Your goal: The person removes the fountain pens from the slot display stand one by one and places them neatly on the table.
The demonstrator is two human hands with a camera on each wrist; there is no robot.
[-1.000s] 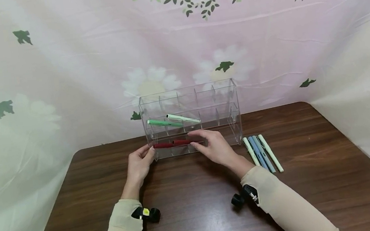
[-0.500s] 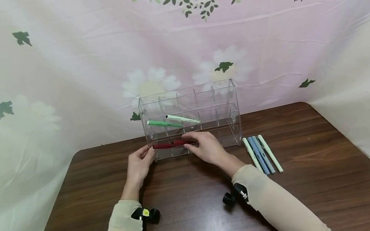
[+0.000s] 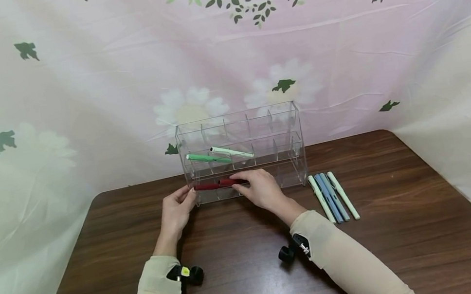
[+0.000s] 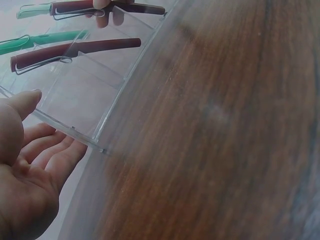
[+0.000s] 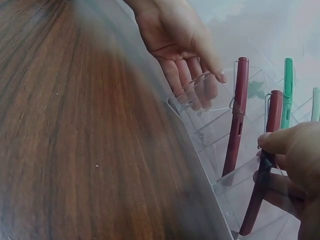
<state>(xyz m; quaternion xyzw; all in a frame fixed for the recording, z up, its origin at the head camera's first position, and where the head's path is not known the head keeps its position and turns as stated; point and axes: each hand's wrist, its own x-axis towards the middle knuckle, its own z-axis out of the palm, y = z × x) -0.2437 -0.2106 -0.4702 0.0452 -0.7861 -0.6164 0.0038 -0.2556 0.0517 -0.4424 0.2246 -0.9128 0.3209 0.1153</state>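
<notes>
A clear, tiered pen organizer stands against the backdrop. My left hand holds its left side, thumb at the front edge and fingers along the outside of the panel. My right hand pinches a red pen that has a wire clip, its lower end inside a front compartment. To the left of it, a second red pen leans in the front row. Behind these, a green pen and a pale green pen lean in the tier above.
Right of the organizer, a pale green pen, blue-toned pens and another pale green pen lie side by side on the brown wooden table. A floral cloth hangs behind and at both sides.
My right hand has shifted left along the front row and now sits further along the red pen toward its cap. The left hand stays in place on the organizer.
</notes>
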